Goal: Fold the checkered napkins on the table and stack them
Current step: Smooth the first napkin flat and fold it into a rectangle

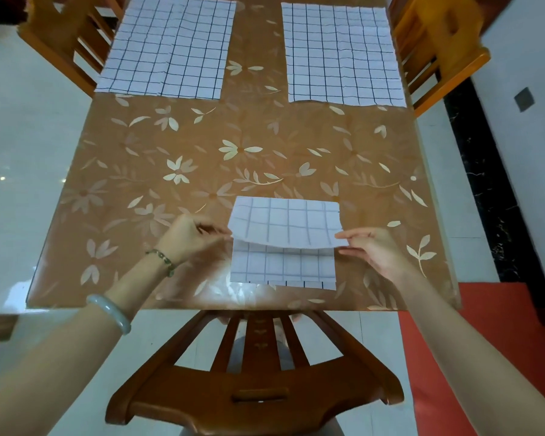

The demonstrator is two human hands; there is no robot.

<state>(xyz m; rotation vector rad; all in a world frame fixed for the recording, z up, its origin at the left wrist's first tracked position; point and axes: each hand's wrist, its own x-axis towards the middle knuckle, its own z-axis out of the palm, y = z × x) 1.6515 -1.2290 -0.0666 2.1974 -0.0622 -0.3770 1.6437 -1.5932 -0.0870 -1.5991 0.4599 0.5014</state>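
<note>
Tabletop (202,136) of brown wood, patterned with pale flowers under a glossy cover, is seen filling most of the view; wooden chairs are set around it, one chair back (255,382) lying below and between the two forearms, and others far beyond the hands at the upper corners. Two checkered napkins are spread flat at the far end, well away from the hands; the left flat napkin (167,48) is laid ahead of the left hand, the right flat napkin (343,55) ahead of the right hand, and a strip of bare table is left between them. A third, partly folded napkin (283,256) is held directly between the hands near the close edge; its upper flap is lifted off the lower layers, which rest on the table. The flap's left corner is pinched by the left hand (189,236); its right corner is pinched by the right hand (372,247). A pale bangle (114,313) and a beaded bracelet (164,261) are worn on the left arm.
</note>
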